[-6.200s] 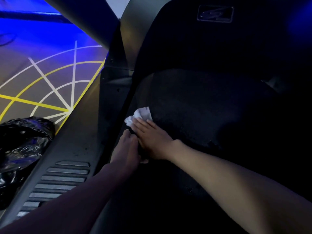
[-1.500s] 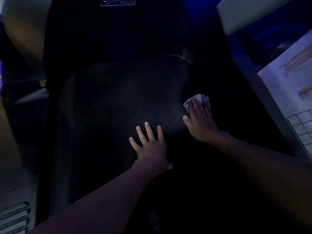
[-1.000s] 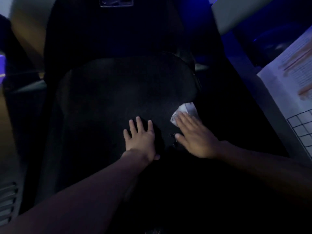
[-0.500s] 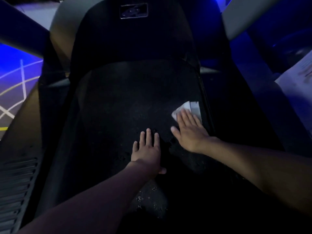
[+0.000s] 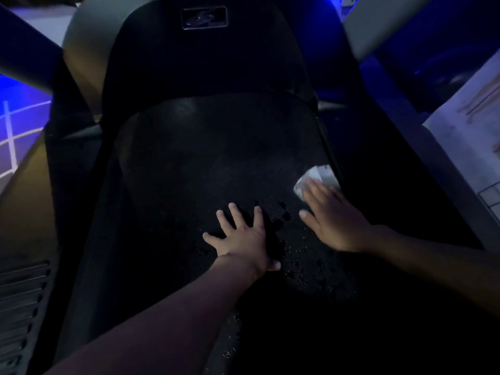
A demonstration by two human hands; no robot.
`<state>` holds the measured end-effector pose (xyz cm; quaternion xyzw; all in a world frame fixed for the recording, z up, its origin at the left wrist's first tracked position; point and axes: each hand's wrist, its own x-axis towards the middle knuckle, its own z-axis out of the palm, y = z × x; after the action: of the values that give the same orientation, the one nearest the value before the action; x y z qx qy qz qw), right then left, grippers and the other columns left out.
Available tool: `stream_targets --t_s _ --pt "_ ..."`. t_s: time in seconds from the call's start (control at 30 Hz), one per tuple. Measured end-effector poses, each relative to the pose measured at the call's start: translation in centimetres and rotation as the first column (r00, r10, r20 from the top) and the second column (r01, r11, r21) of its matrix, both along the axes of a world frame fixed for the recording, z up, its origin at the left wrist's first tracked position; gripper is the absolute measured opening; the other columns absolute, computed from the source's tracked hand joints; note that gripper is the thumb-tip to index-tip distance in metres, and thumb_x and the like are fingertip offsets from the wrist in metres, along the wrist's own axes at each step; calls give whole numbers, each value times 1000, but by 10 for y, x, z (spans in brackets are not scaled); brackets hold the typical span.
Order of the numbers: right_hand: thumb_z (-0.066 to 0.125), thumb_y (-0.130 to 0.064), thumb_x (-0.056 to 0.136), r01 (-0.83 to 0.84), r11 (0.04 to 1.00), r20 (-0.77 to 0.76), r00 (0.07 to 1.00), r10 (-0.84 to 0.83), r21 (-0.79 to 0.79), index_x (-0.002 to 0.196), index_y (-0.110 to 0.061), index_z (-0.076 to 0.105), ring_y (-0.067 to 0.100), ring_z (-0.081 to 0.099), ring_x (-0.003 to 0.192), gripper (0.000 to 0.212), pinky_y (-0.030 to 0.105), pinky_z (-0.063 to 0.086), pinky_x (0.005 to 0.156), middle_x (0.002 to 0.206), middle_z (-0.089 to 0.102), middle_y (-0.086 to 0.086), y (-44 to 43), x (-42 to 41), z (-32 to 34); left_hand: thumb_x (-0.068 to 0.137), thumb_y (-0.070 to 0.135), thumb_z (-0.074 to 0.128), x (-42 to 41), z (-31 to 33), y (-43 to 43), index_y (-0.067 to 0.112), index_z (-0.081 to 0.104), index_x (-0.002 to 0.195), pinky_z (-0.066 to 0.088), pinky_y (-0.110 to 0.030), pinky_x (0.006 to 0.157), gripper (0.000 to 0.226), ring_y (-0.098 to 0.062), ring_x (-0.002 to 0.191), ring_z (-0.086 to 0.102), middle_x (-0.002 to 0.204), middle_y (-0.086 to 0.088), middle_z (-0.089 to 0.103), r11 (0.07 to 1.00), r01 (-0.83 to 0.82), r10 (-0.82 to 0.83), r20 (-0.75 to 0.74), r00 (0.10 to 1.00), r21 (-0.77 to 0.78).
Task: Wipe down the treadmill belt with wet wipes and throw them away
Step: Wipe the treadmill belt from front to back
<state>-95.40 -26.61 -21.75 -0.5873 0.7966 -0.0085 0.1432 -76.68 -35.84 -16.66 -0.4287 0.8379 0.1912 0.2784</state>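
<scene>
Right hand (image 5: 335,223): flat at right of centre, fingers straight and slightly blurred, pressing down on the wet wipe; no curl or pinch visible.
Wet wipe (image 5: 316,178): white and folded, showing from under the fingertips, hard against the right edge of the treadmill belt (image 5: 203,171).
Left hand (image 5: 243,239): centre of the frame, palm down on the belt, fingers splayed and straight, holding nothing; near the right hand but apart from it.
Belt: dark and textured, filling the middle of the frame from the lower edge up to the hood.
Wet patch (image 5: 297,266): glinting beads and dark blotches between and below the two hands, trailing toward lower centre; probably moisture left by the wipe.
Upper belt: matte, no glint there; too dim to tell whether already wiped.
Hood (image 5: 203,63): black cover at upper centre, with a small badge (image 5: 204,17) near the top edge.
Left rail (image 5: 27,212): tan-grey deck along the left edge, with ribbed vents (image 5: 21,293) at lower left.
Paper sheet (image 5: 473,117): pale, with a printed grid, at the right edge, well apart from the wipe.
Floor (image 5: 10,136): blue-lit with white lines, far left.
Done so far: seemingly the near, right-hand part of the belt, going by the wet sheen.
Left to do: probably the far and left stretches, then binning the wipe; no bin in view.
</scene>
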Motion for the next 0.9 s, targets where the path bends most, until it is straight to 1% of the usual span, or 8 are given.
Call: stream_targets --t_s 0.1,0.27,0.43,0.57,0.63,0.7,0.77,0.9 --pt "17 -51 101 219 975 16 976 -219 -16 155 -8 2 20 -11 150 71 37 -8 119 164 -6 11 -24 -2 -1 76 56 74 0 1 0 32 -20 152 11 -73 108 123 -44 143 -24 155 -19 -32 1000 2 -2 -17 1000 1" --pt "6 -59 93 -193 980 -48 980 191 -44 155 -9 11 19 -5 151 80 40 0 123 164 2 8 16 34 -4 74 58 75 3 -4 1 17 -17 153 10 -72 110 128 -40 145 -23 157 -16 -29 1000 -25 25 -46 999 -11" --pt "8 -52 100 24 1000 -20 1000 -24 19 155 -12 -2 15 -14 149 69 35 -10 121 163 -10 4 -17 9 4 71 50 81 22 -4 -11 14 -15 154 4 -60 118 131 -26 147 -23 159 -5 -28 999 4 0 -89 996 36" --pt "-5 -62 90 -215 977 -29 976 215 -2 155 -15 -4 15 -16 149 80 35 -10 121 162 -13 2 1 45 1 75 40 80 40 -3 -13 18 -12 155 6 -46 122 125 -28 149 -17 159 -12 -27 998 24 -30 -116 993 -56" --pt "-7 -65 91 -284 959 -45 958 283 -21 156 -14 4 14 -9 150 83 35 -4 122 164 -4 3 0 37 0 72 48 80 40 0 -12 17 -16 153 8 -57 118 130 -42 146 -18 157 -19 -28 994 -47 43 -43 998 -94" --pt "-11 -66 90 -163 986 -39 986 162 -29 156 -11 6 17 -5 150 87 37 -2 122 164 0 7 -18 20 2 69 53 81 42 2 -14 20 -17 153 11 -71 110 133 -46 144 -19 156 -18 -29 988 -145 144 -8 989 -44" --pt "-7 -62 91 -34 999 -43 998 35 27 155 -11 -5 16 -14 149 82 38 -8 121 163 -12 5 -31 18 3 67 56 81 46 2 -16 23 -16 153 15 -75 107 134 -46 144 -18 158 -16 -28 987 -161 161 -26 987 -20" --pt "-18 -65 84 -281 960 -73 957 280 6 153 -14 -12 15 -18 148 86 35 -10 121 161 -17 3 -20 58 5 68 48 83 48 4 -22 28 -4 155 25 -71 106 124 -43 146 -8 161 -10 -15 989 -143 142 -33 989 -33"
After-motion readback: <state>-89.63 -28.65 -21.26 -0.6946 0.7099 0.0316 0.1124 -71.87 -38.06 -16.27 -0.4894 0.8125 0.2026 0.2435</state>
